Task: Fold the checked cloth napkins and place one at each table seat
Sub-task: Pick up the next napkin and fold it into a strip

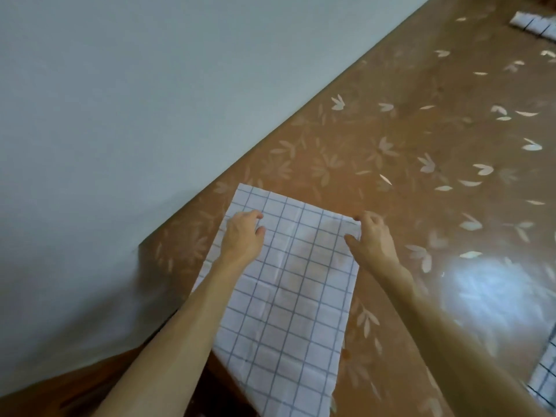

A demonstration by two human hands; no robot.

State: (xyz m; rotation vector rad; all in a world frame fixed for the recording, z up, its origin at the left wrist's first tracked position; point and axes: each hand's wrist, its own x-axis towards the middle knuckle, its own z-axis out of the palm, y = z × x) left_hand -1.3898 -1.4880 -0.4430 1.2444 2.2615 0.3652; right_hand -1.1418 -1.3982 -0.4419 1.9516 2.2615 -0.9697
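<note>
Head view: the checked napkin (288, 296) lies on the counter (421, 145). The right hand (373, 239) fingers (365, 217) pinch its far corner. The left hand (243, 233) fingers (255, 215) curl upon it, and I cannot tell whether they grip.

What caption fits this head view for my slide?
The left hand and right hand hold the far end of a checked napkin spread on the leaf-patterned table; a second napkin lies far right.

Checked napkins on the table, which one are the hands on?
The spread-out napkin held by the left hand and right hand; the far napkin and right-edge napkin lie untouched.
</note>
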